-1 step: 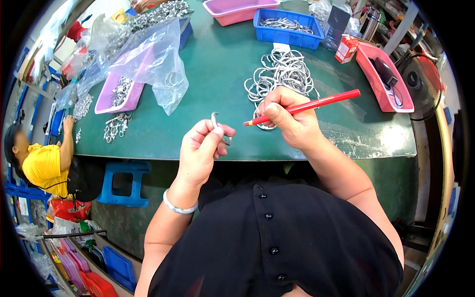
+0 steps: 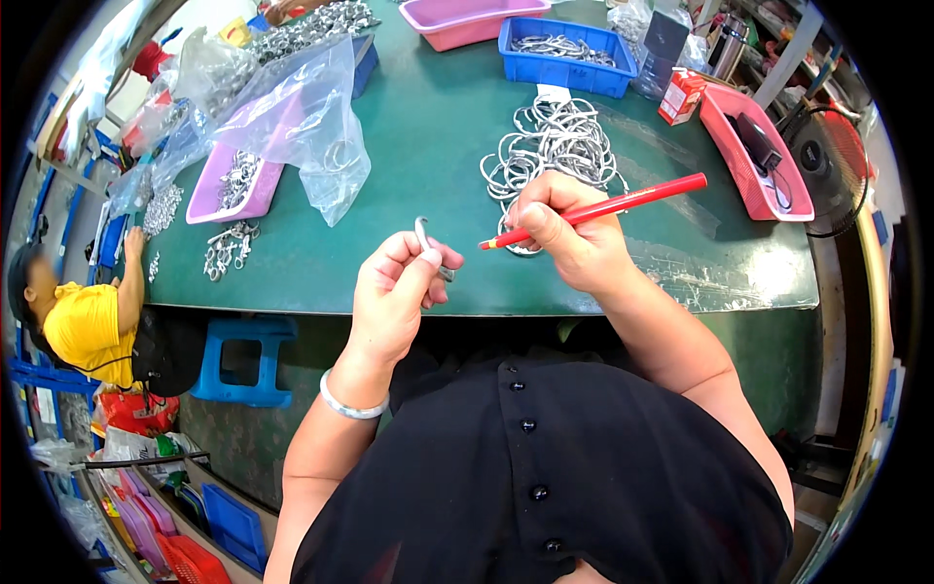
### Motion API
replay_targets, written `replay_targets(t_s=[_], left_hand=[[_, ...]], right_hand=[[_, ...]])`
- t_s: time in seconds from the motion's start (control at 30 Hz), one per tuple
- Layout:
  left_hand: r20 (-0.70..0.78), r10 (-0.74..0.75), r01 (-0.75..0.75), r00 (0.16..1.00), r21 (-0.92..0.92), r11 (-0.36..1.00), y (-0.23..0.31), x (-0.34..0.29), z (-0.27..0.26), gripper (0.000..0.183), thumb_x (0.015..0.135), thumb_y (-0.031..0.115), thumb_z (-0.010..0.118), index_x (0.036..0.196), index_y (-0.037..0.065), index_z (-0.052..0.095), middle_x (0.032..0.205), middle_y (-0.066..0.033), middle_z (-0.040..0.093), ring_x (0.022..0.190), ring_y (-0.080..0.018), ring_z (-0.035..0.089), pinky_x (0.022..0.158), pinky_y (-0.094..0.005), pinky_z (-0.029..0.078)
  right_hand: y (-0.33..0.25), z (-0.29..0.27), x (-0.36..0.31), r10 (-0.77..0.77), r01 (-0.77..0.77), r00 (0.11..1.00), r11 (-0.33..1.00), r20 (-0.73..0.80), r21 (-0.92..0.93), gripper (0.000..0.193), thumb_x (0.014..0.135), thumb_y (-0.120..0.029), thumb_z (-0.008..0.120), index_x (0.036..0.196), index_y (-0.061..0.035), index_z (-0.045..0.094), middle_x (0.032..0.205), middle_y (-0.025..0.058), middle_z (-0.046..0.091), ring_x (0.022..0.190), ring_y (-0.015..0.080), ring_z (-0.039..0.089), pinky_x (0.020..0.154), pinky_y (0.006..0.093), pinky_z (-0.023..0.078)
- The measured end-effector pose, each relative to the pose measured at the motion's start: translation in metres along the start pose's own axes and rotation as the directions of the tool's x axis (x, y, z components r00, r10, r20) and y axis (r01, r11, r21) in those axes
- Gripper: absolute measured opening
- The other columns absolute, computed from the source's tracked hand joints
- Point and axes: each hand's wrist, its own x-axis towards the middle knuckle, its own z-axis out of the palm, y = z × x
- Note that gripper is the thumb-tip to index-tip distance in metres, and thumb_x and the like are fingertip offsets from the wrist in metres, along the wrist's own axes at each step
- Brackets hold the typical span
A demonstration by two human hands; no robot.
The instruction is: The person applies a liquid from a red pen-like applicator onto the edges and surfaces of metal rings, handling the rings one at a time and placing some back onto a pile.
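Observation:
My left hand (image 2: 394, 287) pinches a small curved metal hook (image 2: 421, 232) between thumb and fingers. One end stands up above the thumb and another part shows past the fingertips; the rest is hidden. My right hand (image 2: 574, 234) grips a red pencil (image 2: 647, 197), its tip pointing left toward the hook, with a gap between them. Just beyond my right hand lies a pile of silvery curved metal rings (image 2: 555, 146) on the green table (image 2: 418, 146).
A blue tray (image 2: 569, 80) of metal parts and a pink tray (image 2: 477, 29) stand at the back. At right are a pink basket (image 2: 749, 165) and a fan (image 2: 827, 170). Leftward are a pink bin (image 2: 258, 195), a plastic bag (image 2: 336, 175) and a co-worker in yellow (image 2: 92, 326).
The metal hook has turned slightly in my left hand's fingers. The red pencil has barely shifted; both hands stay in almost the same place.

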Motion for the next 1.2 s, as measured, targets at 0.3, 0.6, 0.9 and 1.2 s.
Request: replay_targets(t_s=[0.3, 0.6, 0.9, 1.2], left_hand=[[0.145, -0.048, 0.039, 0.988, 0.062, 0.997, 0.008, 0.009, 0.005, 0.009, 0.079, 0.005, 0.06, 0.087, 0.002, 0.058, 0.075, -0.0002, 0.059, 0.064, -0.0038, 0.051, 0.056, -0.0176, 0.04], [0.277, -0.093, 0.04, 0.956, 0.191, 0.981, 0.006, 0.017, 0.006, 0.007, 0.078, 0.005, 0.061, 0.084, 0.0, 0.061, 0.069, 0.0038, 0.055, 0.061, -0.0009, 0.046, 0.054, -0.0165, 0.037], [0.28, -0.09, -0.016, 0.956, 0.355, 0.935, 0.007, 0.021, 0.005, 0.01, 0.077, 0.009, 0.061, 0.077, -0.001, 0.062, 0.058, 0.005, 0.05, 0.052, -0.0007, 0.04, 0.047, -0.0182, 0.032], [0.249, -0.05, -0.06, 0.967, 0.412, 0.909, 0.009, 0.018, 0.007, 0.009, 0.075, 0.007, 0.059, 0.075, -0.002, 0.061, 0.058, 0.0039, 0.049, 0.052, -0.0017, 0.04, 0.046, -0.0193, 0.032]], right_hand=[[-0.006, 0.002, 0.002, 0.078, -0.065, 0.993, 0.987, 0.084, -0.145, 0.024, 0.085, -0.023, 0.057, 0.073, -0.0016, 0.055, 0.062, -0.0002, 0.051, 0.058, 0.006, 0.047, 0.051, 0.0225, 0.038], [-0.01, 0.003, 0.004, 0.133, -0.104, 0.98, 0.976, 0.145, -0.19, 0.029, 0.085, -0.025, 0.056, 0.067, -0.0029, 0.054, 0.059, 0.0004, 0.051, 0.055, 0.0058, 0.046, 0.048, 0.0229, 0.035], [-0.002, 0.002, 0.005, 0.164, -0.127, 0.974, 0.967, 0.158, -0.222, 0.034, 0.085, -0.028, 0.057, 0.062, -0.0039, 0.05, 0.053, -0.0005, 0.045, 0.051, 0.0059, 0.044, 0.045, 0.0228, 0.034], [0.004, 0.002, 0.003, 0.153, -0.094, 0.974, 0.945, 0.168, -0.314, 0.024, 0.085, -0.02, 0.057, 0.068, -0.002, 0.055, 0.059, 0.0003, 0.048, 0.054, 0.0071, 0.044, 0.047, 0.0243, 0.035]])
